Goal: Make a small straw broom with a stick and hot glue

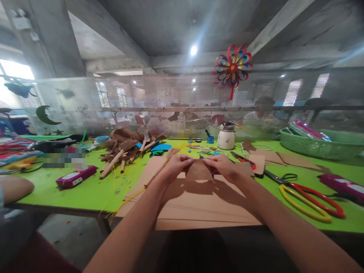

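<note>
Between my two hands a small piece of brown paper (198, 170) is held up by its top edge. My left hand (179, 163) pinches its upper left corner. The upper right corner sits in the pinch of my right hand (223, 165). Beneath lie larger brown paper sheets (193, 210), shaded by my hands. A slim dark tool, its kind unclear, shows partly by my right fingers. Right of my forearm rest large scissors (305, 197) with one red and one yellow handle.
Rolled brown paper pieces (121, 151) pile up at left, near a purple box (76, 177). A white jug (226, 135) stands at the back. A green basket (318, 146) and more brown paper pieces (295, 159) are at right. Another person's arm (17, 189) enters at far left.
</note>
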Tool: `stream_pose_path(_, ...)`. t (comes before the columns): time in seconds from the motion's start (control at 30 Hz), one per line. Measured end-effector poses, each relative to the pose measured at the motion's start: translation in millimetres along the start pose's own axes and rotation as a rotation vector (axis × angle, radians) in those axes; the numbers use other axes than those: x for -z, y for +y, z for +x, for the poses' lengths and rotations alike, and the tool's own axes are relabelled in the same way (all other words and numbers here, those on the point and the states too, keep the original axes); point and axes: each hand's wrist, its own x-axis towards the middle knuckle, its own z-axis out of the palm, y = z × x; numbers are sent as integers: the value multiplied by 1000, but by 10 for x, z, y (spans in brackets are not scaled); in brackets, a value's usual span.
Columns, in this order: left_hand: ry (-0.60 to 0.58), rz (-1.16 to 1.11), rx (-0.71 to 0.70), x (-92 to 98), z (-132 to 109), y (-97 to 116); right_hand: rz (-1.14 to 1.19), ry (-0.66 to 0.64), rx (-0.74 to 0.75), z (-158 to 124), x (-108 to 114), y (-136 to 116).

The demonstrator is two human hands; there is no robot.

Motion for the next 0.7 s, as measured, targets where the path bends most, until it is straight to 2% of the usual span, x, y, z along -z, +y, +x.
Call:
stream_pose_path(0.13,-37,-34,14,1,22,-42,42,59,-65,34,37,41)
stream_pose_path(0.3,26,-28,-15,2,76,-116,76,160,-75,47,34,24)
stream_pose_path(0.4,54,-54,-31,-16,77,-132,92,136,-62,18,15,-24)
stream_pose_path(0.5,25,-86,-43,-50,61,-131,109,94,-42,-11,-11,-56)
stream_pose_path(0.7,5,-161,-97,-72,76,-141,205,157,-40,6,-28,-38)
